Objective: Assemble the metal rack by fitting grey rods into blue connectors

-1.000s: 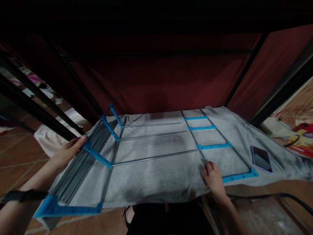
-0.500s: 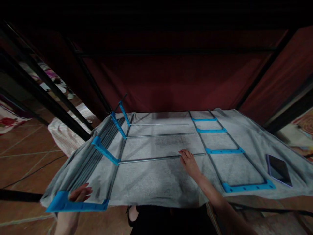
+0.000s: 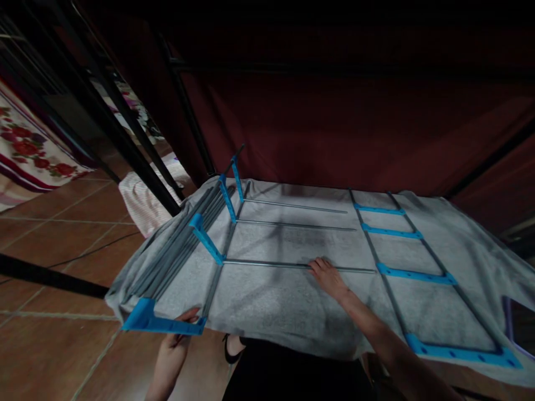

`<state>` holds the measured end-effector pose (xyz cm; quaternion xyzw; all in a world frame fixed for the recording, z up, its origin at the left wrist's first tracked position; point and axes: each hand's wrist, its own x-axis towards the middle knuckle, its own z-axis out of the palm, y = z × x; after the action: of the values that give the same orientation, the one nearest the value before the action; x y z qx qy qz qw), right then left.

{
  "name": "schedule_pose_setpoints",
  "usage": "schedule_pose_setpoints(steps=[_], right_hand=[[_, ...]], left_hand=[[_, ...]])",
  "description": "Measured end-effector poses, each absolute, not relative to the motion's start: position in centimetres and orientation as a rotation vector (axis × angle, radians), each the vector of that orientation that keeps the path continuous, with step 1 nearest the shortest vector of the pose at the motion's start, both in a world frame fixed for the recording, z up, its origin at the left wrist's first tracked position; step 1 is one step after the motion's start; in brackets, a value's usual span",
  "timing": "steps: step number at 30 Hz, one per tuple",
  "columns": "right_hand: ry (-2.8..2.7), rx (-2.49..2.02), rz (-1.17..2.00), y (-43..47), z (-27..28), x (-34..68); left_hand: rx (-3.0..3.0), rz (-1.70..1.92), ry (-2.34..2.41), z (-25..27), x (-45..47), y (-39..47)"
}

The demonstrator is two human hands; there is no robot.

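A grey metal rack frame with blue plastic brackets lies on a grey cloth point(image 3: 288, 312). My left hand point(image 3: 178, 341) grips the near blue bracket point(image 3: 161, 324) at the frame's front left corner, thumb on top. My right hand point(image 3: 329, 276) rests with fingers apart on the nearest thin metal rod point(image 3: 271, 265) running across the cloth. A bundle of grey rods point(image 3: 179, 248) lies along the left side under the raised blue brackets point(image 3: 205, 238). To the right lies a ladder-like section with blue cross pieces point(image 3: 413, 274).
A dark red fabric wall point(image 3: 334, 128) with black poles stands behind the cloth. Black metal bars point(image 3: 108, 128) slant at the left above a tiled floor point(image 3: 50, 262). A striped white cloth point(image 3: 146, 200) lies on the floor. A dark phone edge point(image 3: 512, 314) shows at far right.
The view has swung left. My left hand stays at the near blue corner bracket, now gripping it from below. My right hand stays on the nearest rod.
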<state>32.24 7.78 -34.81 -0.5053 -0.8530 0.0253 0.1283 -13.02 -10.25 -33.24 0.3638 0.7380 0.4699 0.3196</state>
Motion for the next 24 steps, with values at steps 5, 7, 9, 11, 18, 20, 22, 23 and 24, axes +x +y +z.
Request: schedule_pose_setpoints(steps=[5, 7, 9, 11, 18, 20, 22, 23, 24], right_hand=[[-2.535, -1.442, 0.111, 8.1, -34.8, 32.5], [-2.548, -1.433, 0.122, 8.3, -34.8, 32.6], [-2.575, -1.429, 0.121, 8.5, -34.9, 32.6], [-2.612, -1.429, 0.111, 8.6, -34.9, 32.5], [-2.641, -1.448, 0.115, 8.6, -34.6, 32.1], [-2.649, -1.453, 0.121, 8.6, -34.4, 31.9], [-2.659, -1.451, 0.116, 8.6, -34.2, 31.7], [-2.66, -1.453, 0.107, 8.6, -34.1, 31.6], [-2.657, -1.454, 0.101, 8.5, -33.9, 31.5]], left_hand=[[0.977, 1.21, 1.876, -32.6, -11.5, -11.1], [0.981, 1.213, 1.927, -32.2, -10.8, -10.7], [0.993, 1.193, 2.011, -31.9, -10.3, -9.9], [1.026, 1.156, 2.075, -31.7, -10.3, -9.2], [1.041, 1.123, 2.161, -32.0, -11.3, -8.6], [0.996, 1.114, 2.186, -32.1, -11.5, -8.6], [0.962, 1.1, 2.206, -32.1, -11.5, -8.5], [0.959, 1.09, 2.208, -32.0, -11.6, -8.5], [0.963, 1.08, 2.209, -31.9, -11.6, -8.5]])
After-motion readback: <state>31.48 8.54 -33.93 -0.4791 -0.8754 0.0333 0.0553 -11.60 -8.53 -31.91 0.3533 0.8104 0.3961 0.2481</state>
